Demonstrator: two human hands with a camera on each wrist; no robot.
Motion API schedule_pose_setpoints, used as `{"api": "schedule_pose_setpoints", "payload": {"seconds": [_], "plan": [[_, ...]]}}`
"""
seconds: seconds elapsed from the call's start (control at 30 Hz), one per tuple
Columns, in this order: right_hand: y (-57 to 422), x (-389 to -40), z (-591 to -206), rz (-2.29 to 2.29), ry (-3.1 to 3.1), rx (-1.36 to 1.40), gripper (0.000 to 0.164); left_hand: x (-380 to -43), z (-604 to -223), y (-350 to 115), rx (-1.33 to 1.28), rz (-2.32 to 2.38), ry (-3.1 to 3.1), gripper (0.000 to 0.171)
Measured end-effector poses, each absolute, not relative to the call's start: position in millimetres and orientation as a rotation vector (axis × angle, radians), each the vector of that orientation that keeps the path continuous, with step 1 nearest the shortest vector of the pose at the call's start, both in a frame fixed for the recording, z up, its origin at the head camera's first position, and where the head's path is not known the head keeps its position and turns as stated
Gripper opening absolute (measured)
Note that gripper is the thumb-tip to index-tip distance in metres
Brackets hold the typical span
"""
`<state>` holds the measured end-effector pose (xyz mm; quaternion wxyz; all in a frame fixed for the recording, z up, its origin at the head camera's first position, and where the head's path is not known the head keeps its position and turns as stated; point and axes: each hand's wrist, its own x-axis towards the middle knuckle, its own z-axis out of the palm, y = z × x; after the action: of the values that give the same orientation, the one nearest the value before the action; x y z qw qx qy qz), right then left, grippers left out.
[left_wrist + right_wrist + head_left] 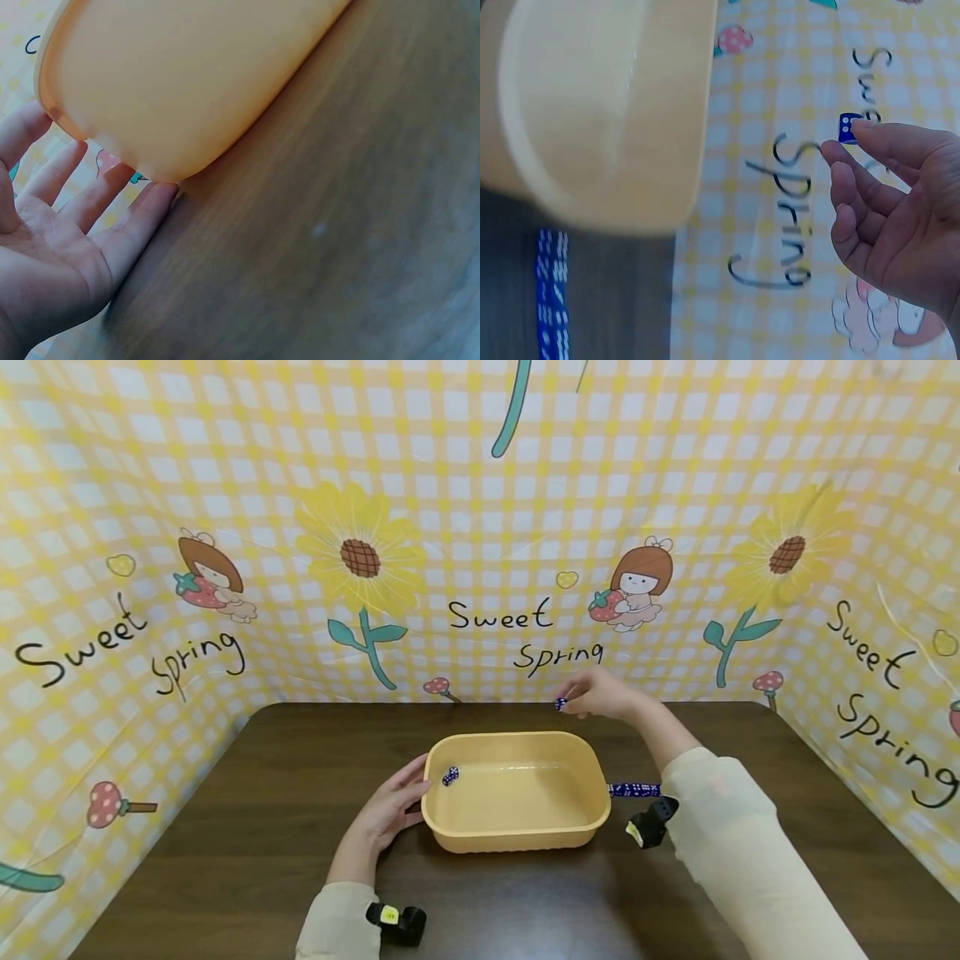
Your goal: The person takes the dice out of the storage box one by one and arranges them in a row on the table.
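A blue die [848, 128] with white dots is pinched between the thumb and a fingertip of my right hand [600, 695], raised above the far rim of a yellow plastic basin [517, 841]. The other right fingers are curled loosely in the right wrist view. My left hand [388, 803] rests against the basin's left end, its extended fingertips touching the outer wall and rim [60, 124]. Inside the basin, near its left wall, lie a couple of blue dice [450, 776]. A row of blue dice [634, 790] is on the table right of the basin, partly hidden by the right sleeve.
The basin stands on a dark wooden table [247, 827]. A yellow checked cloth [465, 543] with printed flowers and lettering hangs behind and along both sides. Each wrist carries a small black camera.
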<state>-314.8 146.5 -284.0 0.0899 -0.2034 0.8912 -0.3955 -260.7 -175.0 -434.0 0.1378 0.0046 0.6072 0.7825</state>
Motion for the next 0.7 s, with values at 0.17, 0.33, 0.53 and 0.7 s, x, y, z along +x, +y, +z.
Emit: {"api": "schedule_pose_setpoints", "payload": {"seconds": [0.17, 0.33, 0.53, 0.7], "plan": [[170.9, -314.7, -284.2, -1.202, 2.658, -0.533, 0.021, -259.7, -434.0, -175.0, 0.008, 2.264, 1.765, 0.054], [192.7, -310.6, -287.7, -1.264, 2.629, -0.531, 0.018, -259.9, -435.7, -174.9, 0.012, 2.27, 1.748, 0.054], [218.1, -304.3, -288.5, -1.235, 2.651, -0.528, 0.018, -259.9, -435.5, -174.5, 0.012, 2.272, 1.756, 0.055], [237.2, -298.2, -291.1, -1.206, 2.691, -0.512, 0.02, -259.7, -434.8, -174.9, 0.017, 2.272, 1.751, 0.055]]}}
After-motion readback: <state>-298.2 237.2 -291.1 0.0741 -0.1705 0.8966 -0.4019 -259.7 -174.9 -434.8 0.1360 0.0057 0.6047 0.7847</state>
